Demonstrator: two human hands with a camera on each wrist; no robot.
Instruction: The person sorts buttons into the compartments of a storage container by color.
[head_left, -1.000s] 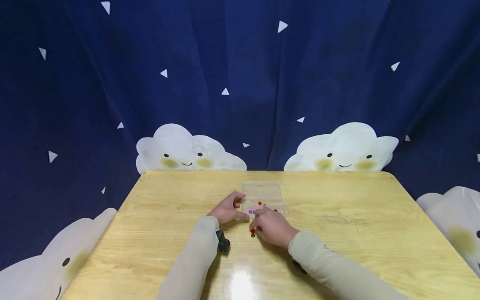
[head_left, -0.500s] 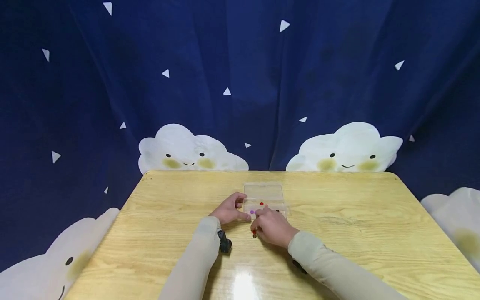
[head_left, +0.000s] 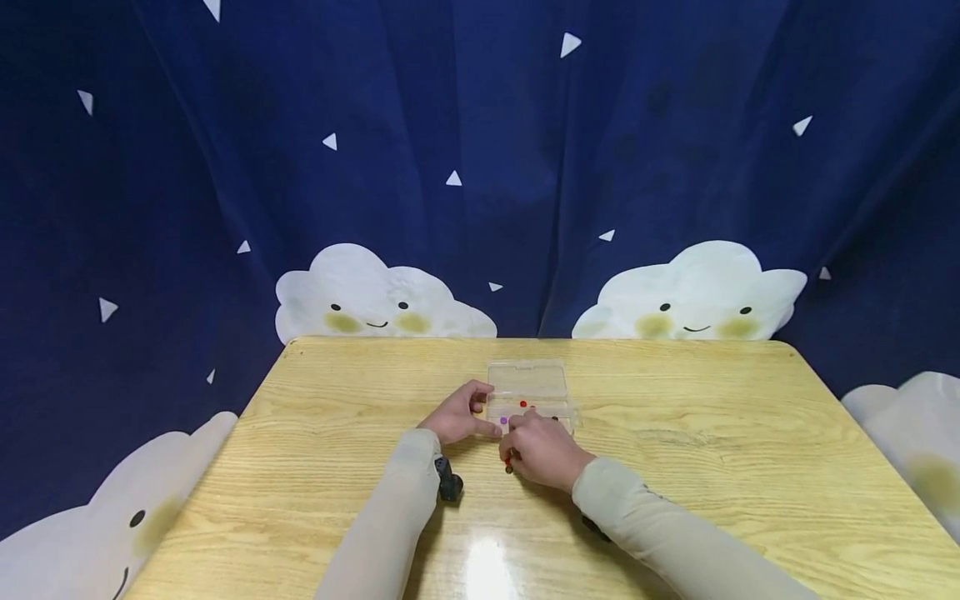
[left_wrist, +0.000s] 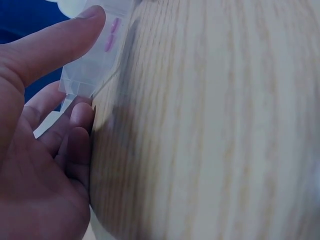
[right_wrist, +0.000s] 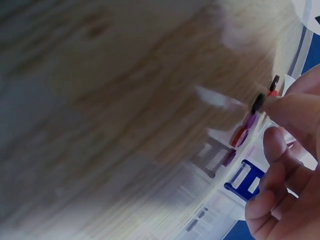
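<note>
Two hands at the clear plastic box (head_left: 527, 380): left hand (head_left: 459, 418) curves loosely round its left end, thumb in front; right hand (head_left: 551, 454) bends its fingertips to a red disc (head_left: 507, 460) and dark disc (head_left: 509, 470) near its front, pinch unconfirmed. Advise light fingertips, box steady.

Left hand (head_left: 459, 415), right hand (head_left: 546, 452), clear open box (head_left: 527, 380)

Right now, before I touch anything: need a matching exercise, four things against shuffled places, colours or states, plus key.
1. plastic case
2. left hand
3. curtain
4. right hand

A. at the case's near side
B. navy with white shapes
C. transparent, open
D. at the case's left end

Pairs: 1-C, 2-D, 3-B, 4-A
</note>
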